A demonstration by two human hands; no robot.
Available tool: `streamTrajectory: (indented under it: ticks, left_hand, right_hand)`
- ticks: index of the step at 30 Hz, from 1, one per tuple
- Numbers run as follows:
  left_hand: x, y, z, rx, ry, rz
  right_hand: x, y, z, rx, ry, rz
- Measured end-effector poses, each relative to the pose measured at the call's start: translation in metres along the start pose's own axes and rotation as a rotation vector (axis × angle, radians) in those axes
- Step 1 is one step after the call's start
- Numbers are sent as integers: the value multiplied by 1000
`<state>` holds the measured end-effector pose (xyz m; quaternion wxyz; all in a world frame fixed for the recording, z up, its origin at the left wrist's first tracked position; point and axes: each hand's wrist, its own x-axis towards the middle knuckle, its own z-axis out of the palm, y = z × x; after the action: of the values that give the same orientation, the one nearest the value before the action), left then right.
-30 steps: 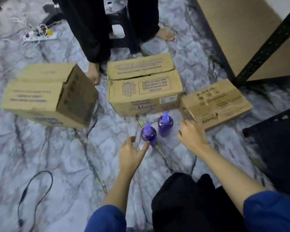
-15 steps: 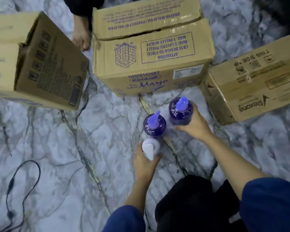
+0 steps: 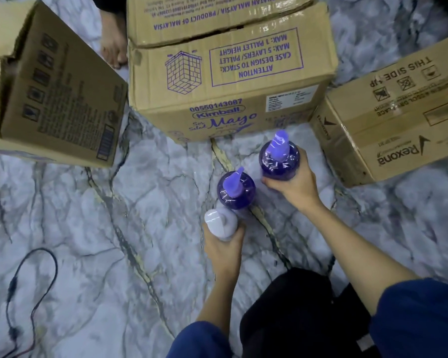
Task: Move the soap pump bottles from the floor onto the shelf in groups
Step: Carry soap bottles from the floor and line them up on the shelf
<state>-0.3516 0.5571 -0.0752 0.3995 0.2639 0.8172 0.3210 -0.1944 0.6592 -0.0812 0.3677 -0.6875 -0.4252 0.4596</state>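
Note:
Three soap pump bottles stand close together on the marble floor. My left hand point(image 3: 224, 245) grips a white pump bottle point(image 3: 219, 223), nearest to me. Just beyond it stands a purple pump bottle point(image 3: 236, 189) that neither hand holds. Farther right, my right hand point(image 3: 294, 183) wraps around a second purple pump bottle point(image 3: 278, 158), fingers curled round its body. The shelf is out of view.
A Kimball Mayo carton point(image 3: 228, 73) sits right behind the bottles. A Rexona carton point(image 3: 393, 117) lies to the right and an open carton point(image 3: 52, 83) to the left. Another person's bare foot point(image 3: 113, 47) shows behind. A black cable point(image 3: 33, 282) trails at lower left.
Both hands reached in from open to closing round bottles: the left onto the white one, the right onto the far purple one. The view has dropped closer to the floor.

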Motion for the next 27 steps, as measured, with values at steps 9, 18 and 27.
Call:
streamTrajectory:
  ticks: [9,18,27]
  left_hand:
    - [-12,48,-26,-184,160,234]
    - [-41,138,-43,-276,66,489]
    - [-120,275,-39,-392,-103,781]
  right_hand:
    - [-14,-47,-15,111,92,-109]
    - [-52,-140,-54,206,214,-231]
    - [-108,-265,-157,227,447,-408]
